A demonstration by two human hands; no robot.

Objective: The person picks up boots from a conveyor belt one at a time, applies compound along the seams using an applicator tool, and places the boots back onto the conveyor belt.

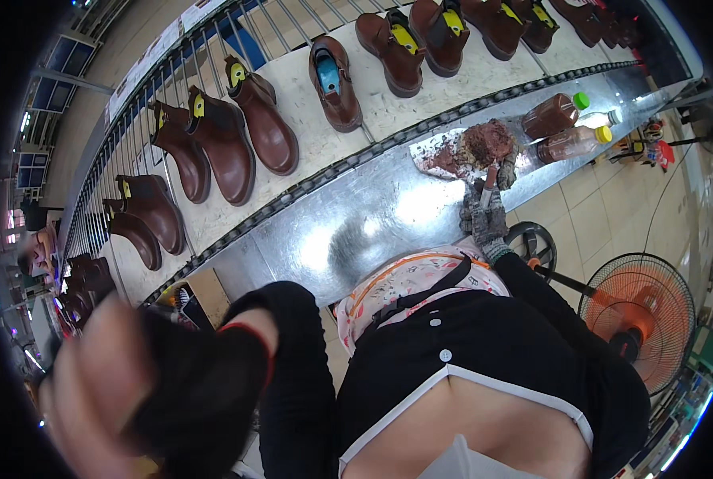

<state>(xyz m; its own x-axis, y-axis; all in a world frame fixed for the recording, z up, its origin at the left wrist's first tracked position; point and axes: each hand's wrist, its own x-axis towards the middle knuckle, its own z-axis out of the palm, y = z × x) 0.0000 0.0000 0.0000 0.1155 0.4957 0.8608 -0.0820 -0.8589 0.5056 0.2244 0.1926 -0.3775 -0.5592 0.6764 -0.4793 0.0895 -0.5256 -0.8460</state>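
The blurred, black-gloved left hand is hanging near; the grey knit-gloved right hand is pointing forward, both hands' fingers unreadable, toward a crumpled reddish-brown lump on a brown-smeared white sheet stretching left-to-right.

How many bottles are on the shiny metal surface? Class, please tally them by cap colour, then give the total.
Green-capped bottle: 1
Yellow-capped bottle: 1
Pale-capped bottle: 1
Total: 3 bottles
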